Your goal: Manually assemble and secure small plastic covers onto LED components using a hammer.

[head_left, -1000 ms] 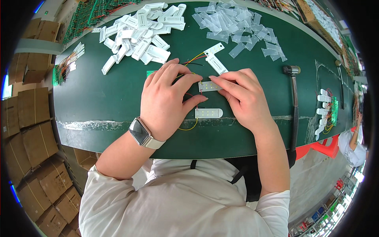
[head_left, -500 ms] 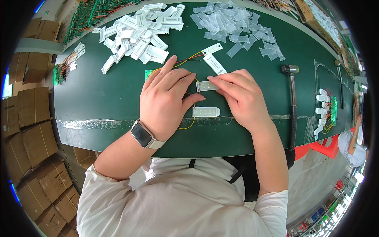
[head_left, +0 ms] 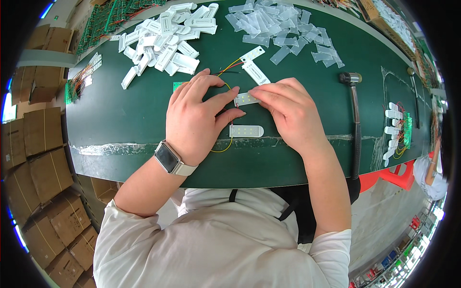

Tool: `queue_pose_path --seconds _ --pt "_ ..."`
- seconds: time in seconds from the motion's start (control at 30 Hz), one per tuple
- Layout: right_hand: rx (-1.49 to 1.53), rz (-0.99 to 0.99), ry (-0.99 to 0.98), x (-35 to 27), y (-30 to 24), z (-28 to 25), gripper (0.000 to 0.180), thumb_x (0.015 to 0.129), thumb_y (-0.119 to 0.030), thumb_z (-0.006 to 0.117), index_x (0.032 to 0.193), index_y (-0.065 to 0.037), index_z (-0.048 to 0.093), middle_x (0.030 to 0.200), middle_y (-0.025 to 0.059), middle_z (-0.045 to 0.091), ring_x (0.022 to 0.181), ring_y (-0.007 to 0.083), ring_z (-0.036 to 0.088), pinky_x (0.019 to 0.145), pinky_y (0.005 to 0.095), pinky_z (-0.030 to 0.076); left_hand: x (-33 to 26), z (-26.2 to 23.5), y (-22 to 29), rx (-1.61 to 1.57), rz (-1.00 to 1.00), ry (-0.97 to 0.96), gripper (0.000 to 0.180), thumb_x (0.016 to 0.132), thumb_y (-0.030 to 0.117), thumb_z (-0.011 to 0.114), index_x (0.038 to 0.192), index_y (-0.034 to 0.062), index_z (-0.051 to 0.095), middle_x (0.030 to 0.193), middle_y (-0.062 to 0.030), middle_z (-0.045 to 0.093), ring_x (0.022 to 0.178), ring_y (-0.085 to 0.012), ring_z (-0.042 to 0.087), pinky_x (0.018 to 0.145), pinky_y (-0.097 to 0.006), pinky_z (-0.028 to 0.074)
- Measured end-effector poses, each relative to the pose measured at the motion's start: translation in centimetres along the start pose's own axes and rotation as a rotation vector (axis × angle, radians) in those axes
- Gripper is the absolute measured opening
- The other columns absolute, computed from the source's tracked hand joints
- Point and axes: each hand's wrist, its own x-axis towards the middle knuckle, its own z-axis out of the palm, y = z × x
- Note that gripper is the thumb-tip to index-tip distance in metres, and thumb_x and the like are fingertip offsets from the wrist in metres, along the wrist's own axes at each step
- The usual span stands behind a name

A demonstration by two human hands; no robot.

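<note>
Both hands are at the small LED strip board (head_left: 247,99), which sits near the middle of the green worktop (head_left: 125,115). The left hand (head_left: 199,120) lies flat over the area left of the board, fingers loosely extended, with the index fingertip touching the board's left end; it grips nothing. The right hand (head_left: 288,115) is curled, its fingertips pinching the board's right end.

Compared with the frames from a second and half a second ago, the hands and the board have kept the same position; only small finger adjustments show. Judgement: the work on the board remains in a fine positioning or pressing stage, not a pick-up or set-down.

Just in front of the board, toward the person, lies a white oblong lamp cover (head_left: 246,130), untouched, with a yellow wire (head_left: 222,149) looping from beneath the left hand. Beyond the board lie two white housings (head_left: 254,72) with red and yellow leads. Farther beyond, to the left, is a pile of white plastic housings (head_left: 165,43); to the right, a pile of clear covers (head_left: 283,26). A hammer (head_left: 354,110) lies well right of the board.
</note>
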Motion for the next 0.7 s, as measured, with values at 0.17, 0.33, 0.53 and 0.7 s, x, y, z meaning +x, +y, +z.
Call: queue_pose_path --seconds 0.17,0.33,0.53,0.7 --pt "0.005 0.025 0.018 0.04 -0.18 0.11 0.032 0.082 0.006 0.078 0.111 -0.006 0.082 0.107 0.0045 0.078 0.095 0.0253 0.068 0.081 0.0368 0.059 0.02 0.1 -0.43 -0.024 0.01 0.018 0.042 0.075 0.03 0.094 0.114 0.0167 0.086 0.123 -0.0038 0.073 0.131 -0.0304 0.067 0.101 -0.046 0.053" --pt "0.003 0.034 0.005 0.08 -0.26 0.01 0.034 0.081 0.006 0.079 0.112 -0.006 0.082 0.106 0.0048 0.078 0.095 0.0256 0.068 0.081 0.0366 0.059 0.07 0.07 -0.45 -0.024 0.0 0.023 0.043 0.073 0.031 0.096 0.113 0.016 0.086 0.122 -0.0039 0.072 0.13 -0.0306 0.067 0.1 -0.046 0.054" --pt "-0.002 0.008 -0.028 0.13 -0.27 -0.08 0.037 0.08 0.007 0.079 0.114 -0.008 0.082 0.106 0.0048 0.079 0.096 0.026 0.068 0.082 0.0368 0.06 0.12 0.17 -0.26 -0.029 -0.012 0.028 0.044 0.074 0.031 0.095 0.114 0.0163 0.086 0.12 -0.0041 0.071 0.13 -0.031 0.067 0.101 -0.047 0.053" --pt "0.026 0.06 -0.017 0.26 -0.56 -0.18 0.039 0.079 0.009 0.08 0.114 -0.008 0.082 0.107 0.0052 0.079 0.097 0.0259 0.069 0.082 0.0367 0.06 0.08 0.41 -0.29 -0.029 -0.026 0.035 0.047 0.074 0.032 0.096 0.115 0.0125 0.085 0.123 -0.004 0.073 0.138 -0.0337 0.063 0.105 -0.048 0.053"
